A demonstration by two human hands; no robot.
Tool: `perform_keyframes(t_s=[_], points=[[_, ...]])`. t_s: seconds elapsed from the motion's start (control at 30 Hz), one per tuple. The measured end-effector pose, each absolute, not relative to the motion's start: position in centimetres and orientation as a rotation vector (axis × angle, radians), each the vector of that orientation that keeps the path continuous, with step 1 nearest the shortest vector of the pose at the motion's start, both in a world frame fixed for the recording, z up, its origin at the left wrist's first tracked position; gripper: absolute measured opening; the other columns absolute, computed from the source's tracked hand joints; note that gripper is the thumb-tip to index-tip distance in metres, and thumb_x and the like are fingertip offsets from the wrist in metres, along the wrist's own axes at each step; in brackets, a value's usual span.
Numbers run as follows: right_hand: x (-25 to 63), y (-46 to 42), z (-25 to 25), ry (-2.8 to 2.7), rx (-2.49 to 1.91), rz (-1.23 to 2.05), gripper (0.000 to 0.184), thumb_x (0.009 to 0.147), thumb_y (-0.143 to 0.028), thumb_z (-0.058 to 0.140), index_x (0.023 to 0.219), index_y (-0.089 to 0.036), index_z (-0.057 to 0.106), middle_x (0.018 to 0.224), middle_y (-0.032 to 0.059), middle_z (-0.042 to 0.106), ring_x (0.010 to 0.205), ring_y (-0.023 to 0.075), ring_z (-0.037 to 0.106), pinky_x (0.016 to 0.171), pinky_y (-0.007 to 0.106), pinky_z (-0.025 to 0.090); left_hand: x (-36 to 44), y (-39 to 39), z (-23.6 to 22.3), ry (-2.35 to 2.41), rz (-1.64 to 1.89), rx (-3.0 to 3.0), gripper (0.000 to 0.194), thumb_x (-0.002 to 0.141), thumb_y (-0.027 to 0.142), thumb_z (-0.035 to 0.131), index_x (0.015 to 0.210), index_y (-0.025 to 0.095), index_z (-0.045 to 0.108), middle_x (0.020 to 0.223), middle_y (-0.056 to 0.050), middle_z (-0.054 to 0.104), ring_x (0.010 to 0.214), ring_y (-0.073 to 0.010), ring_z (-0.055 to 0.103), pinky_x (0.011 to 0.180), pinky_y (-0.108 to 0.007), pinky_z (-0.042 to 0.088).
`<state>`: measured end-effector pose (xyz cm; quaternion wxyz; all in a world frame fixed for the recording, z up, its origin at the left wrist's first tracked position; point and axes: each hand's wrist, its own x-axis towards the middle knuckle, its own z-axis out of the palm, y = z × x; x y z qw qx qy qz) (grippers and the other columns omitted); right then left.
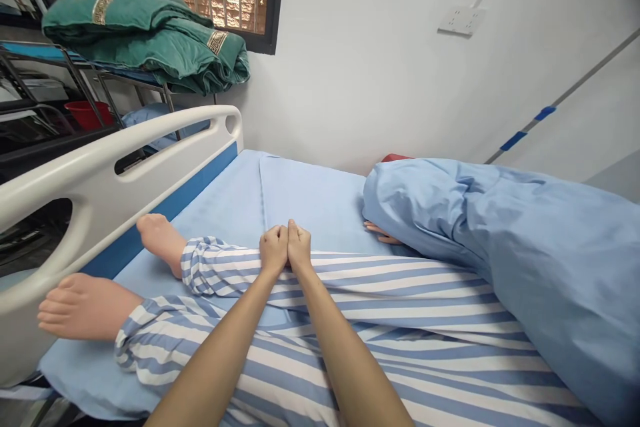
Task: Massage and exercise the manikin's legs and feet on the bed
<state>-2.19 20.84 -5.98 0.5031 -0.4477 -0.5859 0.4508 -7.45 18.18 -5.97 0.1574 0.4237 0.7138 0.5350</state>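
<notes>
My left hand [274, 248] and my right hand [299, 245] are side by side, touching, both closed into fists with the thumbs uppermost. They are over the far leg of blue-and-white striped pajama trousers [400, 290], around the shin or knee. Whatever the fingers hold, if anything, is hidden. The trousers are on a manikin lying on a bed. Its near foot [85, 307] and far foot [161, 239] stick out bare at the left. A light-blue quilt [550, 240] is folded back over its upper part, with manikin fingers [384, 233] showing beneath the edge.
Light-blue sheet [320, 200] covers the mattress. A cream footboard [165, 137] rises at the left. Beyond it, folded green quilts [150, 33] lie on a metal rack, near a red bucket [90, 115]. The white wall [350, 67] with sockets [461, 20] borders the far side.
</notes>
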Motion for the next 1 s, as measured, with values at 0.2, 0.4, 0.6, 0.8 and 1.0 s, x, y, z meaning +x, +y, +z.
perform_keyframes(t_s=[0.2,0.4,0.6,0.8,1.0], points=[[-0.8,21.1,-2.8,-1.776,-1.074,0.818,0.046,0.083,-0.046,0.036,0.046,-0.019,0.032,0.044,-0.0048,0.031,0.046,0.0087,0.029,0.046,0.024,0.023,-7.5,18.2,-5.6,2.04,1.493,1.246,0.035,0.079,0.032,0.033,0.047,0.019,0.036,0.046,0.003,0.041,0.05,-0.0096,0.034,0.052,-0.024,0.023],[0.6,21.3,-4.3,-1.773,-1.084,0.787,0.046,0.085,-0.045,0.033,0.047,-0.019,0.032,0.044,-0.0051,0.029,0.046,0.0086,0.029,0.047,0.023,0.023,-7.2,18.2,-5.7,2.083,1.498,1.266,0.033,0.077,0.03,0.037,0.046,0.019,0.03,0.045,0.005,0.031,0.049,-0.0087,0.029,0.052,-0.024,0.021],[1.0,21.6,-6.4,-1.654,-1.096,0.87,0.046,0.085,-0.046,0.034,0.048,-0.019,0.033,0.045,-0.0051,0.031,0.047,0.0088,0.03,0.048,0.023,0.025,-7.0,18.2,-5.9,2.109,1.448,1.282,0.032,0.074,0.03,0.039,0.045,0.018,0.032,0.045,0.005,0.03,0.049,-0.0085,0.027,0.052,-0.024,0.021],[1.3,21.8,-6.0,-1.507,-1.058,0.992,0.045,0.084,-0.049,0.034,0.05,-0.019,0.035,0.046,-0.0045,0.033,0.048,0.0093,0.032,0.047,0.023,0.028,-5.6,19.3,-3.6,1.981,1.473,1.243,0.032,0.072,0.03,0.041,0.044,0.019,0.03,0.043,0.005,0.028,0.048,-0.0081,0.028,0.05,-0.023,0.023],[1.5,22.0,-6.1,-1.405,-1.096,1.089,0.043,0.082,-0.051,0.035,0.053,-0.02,0.041,0.046,-0.0019,0.041,0.052,0.0123,0.04,0.046,0.023,0.03,-3.2,20.0,-2.7,1.724,1.678,0.996,0.041,0.08,0.046,0.03,0.048,0.021,0.027,0.043,0.004,0.03,0.046,-0.009,0.032,0.048,-0.023,0.028]])
